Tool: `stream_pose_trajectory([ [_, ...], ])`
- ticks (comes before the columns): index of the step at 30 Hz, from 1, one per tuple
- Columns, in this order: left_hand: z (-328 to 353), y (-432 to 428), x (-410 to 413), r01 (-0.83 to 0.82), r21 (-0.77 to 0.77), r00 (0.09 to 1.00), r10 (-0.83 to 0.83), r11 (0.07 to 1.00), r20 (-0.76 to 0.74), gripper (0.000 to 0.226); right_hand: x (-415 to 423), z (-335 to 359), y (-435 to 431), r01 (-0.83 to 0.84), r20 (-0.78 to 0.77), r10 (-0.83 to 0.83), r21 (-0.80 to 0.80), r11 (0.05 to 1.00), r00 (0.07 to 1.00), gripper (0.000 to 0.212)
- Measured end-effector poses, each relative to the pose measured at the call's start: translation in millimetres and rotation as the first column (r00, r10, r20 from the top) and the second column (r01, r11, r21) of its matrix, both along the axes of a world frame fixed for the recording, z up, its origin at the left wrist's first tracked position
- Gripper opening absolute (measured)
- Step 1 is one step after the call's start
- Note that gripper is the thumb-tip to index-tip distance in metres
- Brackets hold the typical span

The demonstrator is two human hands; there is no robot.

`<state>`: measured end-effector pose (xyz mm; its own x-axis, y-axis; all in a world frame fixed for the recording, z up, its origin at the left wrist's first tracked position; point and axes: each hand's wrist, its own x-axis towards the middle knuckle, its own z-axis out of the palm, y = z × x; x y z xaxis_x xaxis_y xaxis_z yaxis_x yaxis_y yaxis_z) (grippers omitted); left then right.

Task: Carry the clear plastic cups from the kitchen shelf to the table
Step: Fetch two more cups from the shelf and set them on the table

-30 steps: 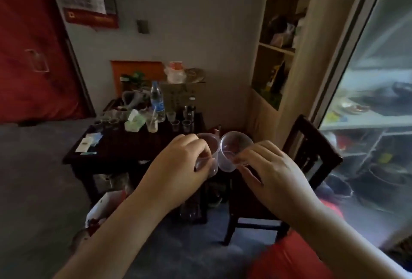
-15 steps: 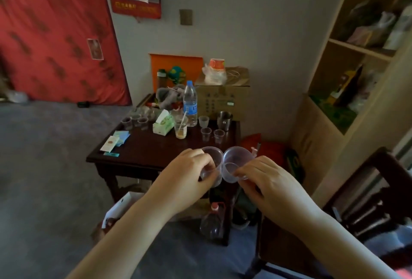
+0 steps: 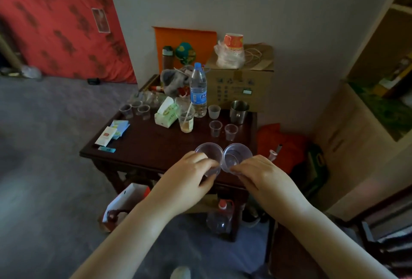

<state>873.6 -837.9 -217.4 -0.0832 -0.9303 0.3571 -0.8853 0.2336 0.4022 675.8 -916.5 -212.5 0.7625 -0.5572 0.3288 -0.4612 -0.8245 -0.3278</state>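
My left hand [image 3: 187,180] grips a clear plastic cup [image 3: 208,152] and my right hand [image 3: 265,178] grips a second clear plastic cup [image 3: 237,156]. The two cups touch side by side, mouths tilted up and away from me, above the near edge of the dark wooden table [image 3: 151,145]. More clear cups stand on the table: two [image 3: 223,130] near the right side and three [image 3: 136,109] at the far left.
The table holds a water bottle [image 3: 198,89], a tissue pack [image 3: 167,113], a drink cup with a straw [image 3: 186,120], a metal mug [image 3: 239,111] and a cardboard box [image 3: 240,84]. A plastic jug [image 3: 219,220] stands under the table. A wooden shelf [image 3: 367,122] is at the right.
The view has turned left and closed in on the table. Both hands, still holding the cups together, now hover over the table's near edge; the chair and glass door have left the view.
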Motion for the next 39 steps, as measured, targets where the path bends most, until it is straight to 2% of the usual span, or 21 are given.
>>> stream_pose_trajectory([
  [8,-46,-106,54,0.098,0.046,0.995,-0.099,0.994,0.014,0.033,54,-37,-87,0.123,-0.041,-0.121,0.054,0.991,0.992,0.025],
  [19,-132,-231,133,0.183,0.2,0.981,-0.167,0.963,-0.094,0.034,144,-114,-197,0.3,-0.204,-0.257,0.225,0.927,0.945,0.029],
  [30,-197,-284,160,0.159,0.368,0.981,-0.103,0.916,-0.166,0.033,173,-181,-254,0.411,-0.353,-0.294,0.326,0.852,0.888,0.027],
  [39,-228,-302,166,0.162,0.456,0.983,-0.106,0.875,-0.147,0.034,186,-207,-268,0.407,-0.354,-0.288,0.332,0.851,0.89,0.029],
])
